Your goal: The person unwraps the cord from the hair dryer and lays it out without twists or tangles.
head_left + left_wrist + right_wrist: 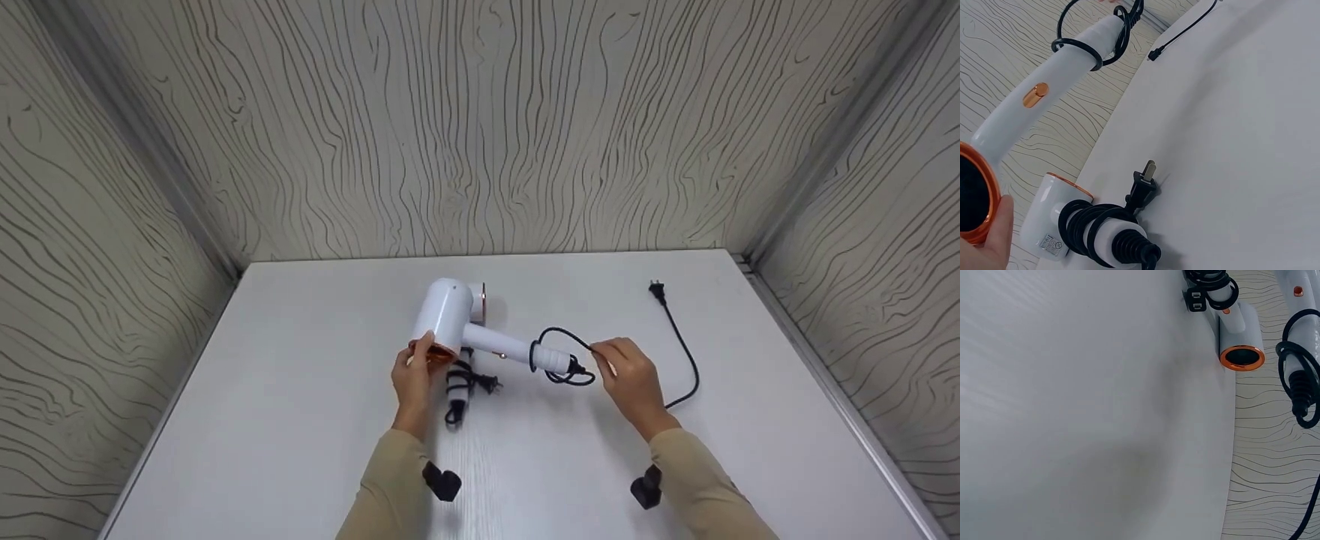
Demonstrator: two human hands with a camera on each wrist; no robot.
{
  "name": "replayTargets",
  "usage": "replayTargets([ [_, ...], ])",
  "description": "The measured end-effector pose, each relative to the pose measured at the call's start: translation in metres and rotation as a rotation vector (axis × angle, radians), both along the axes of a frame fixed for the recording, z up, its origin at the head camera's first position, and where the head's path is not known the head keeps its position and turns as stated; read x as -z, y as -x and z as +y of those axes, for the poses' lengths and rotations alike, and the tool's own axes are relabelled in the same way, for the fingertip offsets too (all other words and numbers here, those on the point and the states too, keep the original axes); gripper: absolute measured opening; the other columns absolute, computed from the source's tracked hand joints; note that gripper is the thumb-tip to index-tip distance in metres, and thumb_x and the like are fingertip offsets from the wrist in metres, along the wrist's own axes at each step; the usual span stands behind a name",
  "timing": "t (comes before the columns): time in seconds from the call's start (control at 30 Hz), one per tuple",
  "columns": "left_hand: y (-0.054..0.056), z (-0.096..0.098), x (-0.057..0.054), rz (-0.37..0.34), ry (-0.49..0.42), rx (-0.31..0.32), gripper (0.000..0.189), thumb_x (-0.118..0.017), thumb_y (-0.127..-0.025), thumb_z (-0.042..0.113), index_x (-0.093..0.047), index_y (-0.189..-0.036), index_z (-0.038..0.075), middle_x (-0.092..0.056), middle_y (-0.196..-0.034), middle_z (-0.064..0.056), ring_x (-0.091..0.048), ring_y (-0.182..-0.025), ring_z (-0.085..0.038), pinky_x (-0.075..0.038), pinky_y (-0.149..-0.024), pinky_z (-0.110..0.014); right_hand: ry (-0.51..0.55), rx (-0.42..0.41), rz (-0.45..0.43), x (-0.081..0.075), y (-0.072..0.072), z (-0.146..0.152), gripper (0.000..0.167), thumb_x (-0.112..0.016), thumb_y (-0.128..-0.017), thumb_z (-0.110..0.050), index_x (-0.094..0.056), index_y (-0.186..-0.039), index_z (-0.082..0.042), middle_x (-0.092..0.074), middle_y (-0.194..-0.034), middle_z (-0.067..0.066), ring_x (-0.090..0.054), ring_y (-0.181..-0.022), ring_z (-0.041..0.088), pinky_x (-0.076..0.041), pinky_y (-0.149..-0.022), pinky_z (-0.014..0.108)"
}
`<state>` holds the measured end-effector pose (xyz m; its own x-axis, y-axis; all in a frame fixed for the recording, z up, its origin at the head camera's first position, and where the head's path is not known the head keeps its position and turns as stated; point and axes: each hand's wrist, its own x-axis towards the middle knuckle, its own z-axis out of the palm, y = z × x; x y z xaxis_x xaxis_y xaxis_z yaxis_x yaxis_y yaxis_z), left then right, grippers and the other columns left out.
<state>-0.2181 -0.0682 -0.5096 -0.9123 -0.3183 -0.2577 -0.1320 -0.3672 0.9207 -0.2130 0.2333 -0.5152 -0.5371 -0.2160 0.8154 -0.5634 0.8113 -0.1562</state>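
Note:
My left hand (412,390) holds a white hair dryer (448,306) by its head, at the copper-coloured rim; a finger shows on that rim in the left wrist view. The dryer is raised, its handle (1044,93) pointing right. My right hand (631,381) pinches the black cord (564,331), which loops around the handle's end. Past that hand the cord runs to a two-pin plug (657,291) at the table's right. Below the raised dryer lies a second white hair dryer (1044,219), its cord wound around the handle. The right wrist view does not show my right hand.
The white table (300,420) meets a wood-grain patterned back wall (480,150), with similar walls on both sides. The second dryer's plug (1141,188) sticks out beside its handle. Black mounts (442,482) sit on both wrists.

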Motion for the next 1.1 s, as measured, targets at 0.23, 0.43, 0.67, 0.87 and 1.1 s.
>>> replayTargets([
  [0.23, -0.002, 0.000, -0.003, -0.002, 0.008, 0.006, 0.050, -0.052, -0.095, 0.034, -0.046, -0.122, -0.007, -0.060, -0.103, -0.012, -0.063, -0.079, -0.010, -0.060, -0.083, -0.031, -0.006, 0.001, 0.007, 0.004, 0.002, 0.004, 0.012, -0.077, -0.073, 0.007, -0.070, -0.082, 0.002, -0.065, -0.078, 0.009, -0.063, -0.074, 0.019, -0.055, -0.064, 0.024],
  [0.43, -0.001, 0.002, -0.005, 0.046, -0.046, -0.015, 0.037, -0.054, -0.094, 0.028, -0.050, -0.108, -0.005, -0.062, -0.079, -0.001, -0.065, -0.066, -0.007, -0.061, -0.074, -0.029, -0.030, 0.025, -0.027, 0.008, 0.000, 0.007, 0.002, -0.070, -0.082, 0.003, -0.071, -0.084, 0.002, -0.065, -0.080, 0.010, -0.064, -0.076, 0.020, -0.056, -0.066, 0.025],
  [0.67, -0.002, 0.003, -0.005, 0.026, -0.021, 0.000, 0.043, -0.053, -0.095, 0.031, -0.049, -0.113, -0.007, -0.063, -0.085, -0.003, -0.065, -0.071, -0.007, -0.061, -0.078, -0.031, -0.023, 0.030, -0.032, 0.013, 0.001, 0.009, 0.004, -0.069, -0.082, 0.006, -0.070, -0.082, 0.002, -0.064, -0.080, 0.010, -0.063, -0.075, 0.020, -0.055, -0.064, 0.027],
  [0.87, -0.002, 0.003, -0.005, 0.028, -0.010, 0.004, 0.047, -0.051, -0.096, 0.033, -0.048, -0.117, -0.009, -0.063, -0.087, -0.005, -0.065, -0.071, -0.008, -0.061, -0.079, -0.031, -0.060, 0.042, -0.052, 0.016, -0.001, 0.009, 0.012, -0.072, -0.075, 0.011, -0.068, -0.081, 0.001, -0.063, -0.080, 0.010, -0.062, -0.074, 0.020, -0.056, -0.064, 0.027],
  [1.1, -0.001, 0.003, -0.007, 0.024, -0.034, 0.017, 0.055, -0.051, -0.096, 0.036, -0.042, -0.126, -0.009, -0.060, -0.109, -0.017, -0.065, -0.081, -0.012, -0.060, -0.088, -0.036, -0.121, 0.083, -0.105, 0.020, -0.005, 0.009, 0.020, -0.079, -0.065, 0.011, -0.068, -0.080, 0.003, -0.061, -0.078, 0.008, -0.061, -0.070, 0.018, -0.057, -0.061, 0.027],
])
